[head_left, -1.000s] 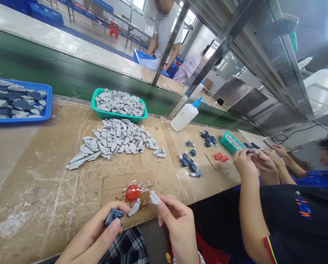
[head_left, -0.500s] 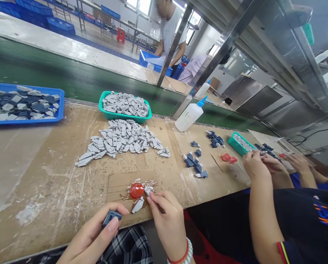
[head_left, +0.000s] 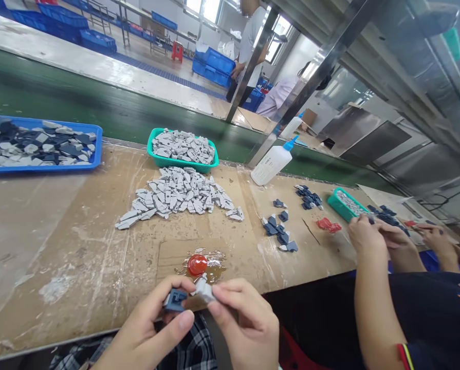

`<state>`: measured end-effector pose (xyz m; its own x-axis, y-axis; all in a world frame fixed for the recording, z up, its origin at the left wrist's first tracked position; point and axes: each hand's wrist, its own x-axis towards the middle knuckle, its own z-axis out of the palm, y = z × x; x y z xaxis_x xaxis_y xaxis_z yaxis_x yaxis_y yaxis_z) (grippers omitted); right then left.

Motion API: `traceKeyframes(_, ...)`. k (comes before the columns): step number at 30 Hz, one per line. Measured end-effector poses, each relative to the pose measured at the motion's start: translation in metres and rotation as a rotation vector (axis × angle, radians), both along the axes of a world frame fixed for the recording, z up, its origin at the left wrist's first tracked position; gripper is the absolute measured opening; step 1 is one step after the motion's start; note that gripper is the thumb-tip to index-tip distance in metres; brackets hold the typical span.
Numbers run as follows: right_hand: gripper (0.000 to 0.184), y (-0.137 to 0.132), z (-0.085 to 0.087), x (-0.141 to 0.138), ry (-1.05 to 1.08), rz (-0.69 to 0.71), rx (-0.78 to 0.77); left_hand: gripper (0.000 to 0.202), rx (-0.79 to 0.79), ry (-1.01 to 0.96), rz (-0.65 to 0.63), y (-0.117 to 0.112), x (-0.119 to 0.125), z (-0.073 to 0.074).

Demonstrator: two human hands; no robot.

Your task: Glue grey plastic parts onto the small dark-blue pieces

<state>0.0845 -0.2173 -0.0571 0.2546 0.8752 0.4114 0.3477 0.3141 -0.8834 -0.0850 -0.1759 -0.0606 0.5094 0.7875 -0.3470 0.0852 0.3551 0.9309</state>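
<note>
My left hand pinches a small dark blue plastic part at the table's near edge. My right hand grips a small grey plastic piece and holds it against the blue part. Just beyond them a red cap sits in a wet glue patch on a cardboard sheet. A heap of loose grey pieces lies further back, in front of a teal basket filled with more of them.
A blue tray of mixed parts stands at the left. A white glue bottle lies tilted at centre right, near loose dark blue parts. A co-worker's hands work at the right beside another teal basket. A green conveyor runs behind.
My right hand lifted the grey piece away from the red cap and brought it to the blue part in my left hand. The view shifted slightly left.
</note>
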Motion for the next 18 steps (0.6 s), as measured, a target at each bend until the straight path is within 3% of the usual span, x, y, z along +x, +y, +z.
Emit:
traceKeyframes(6,0.026,0.004,-0.003,-0.017,-0.016,0.143,0.078,0.041,0.155,0.038,-0.005,0.000,0.001,0.006)
traceKeyframes(9,0.013,0.002,-0.013,-0.024,-0.128,0.140,0.119,0.032,0.234,0.107,-0.029,-0.003,0.000,0.002)
traceKeyframes(13,0.019,-0.003,-0.013,-0.029,-0.357,0.120,0.164,0.030,0.298,0.183,0.036,-0.011,-0.001,-0.006)
traceKeyframes(15,0.022,-0.003,-0.006,-0.027,-0.489,0.155,0.184,0.030,0.267,0.192,0.073,-0.015,-0.001,-0.008)
traceKeyframes(18,0.022,0.002,0.003,-0.025,-0.570,0.222,0.241,0.032,0.098,0.093,0.067,-0.017,-0.002,-0.006)
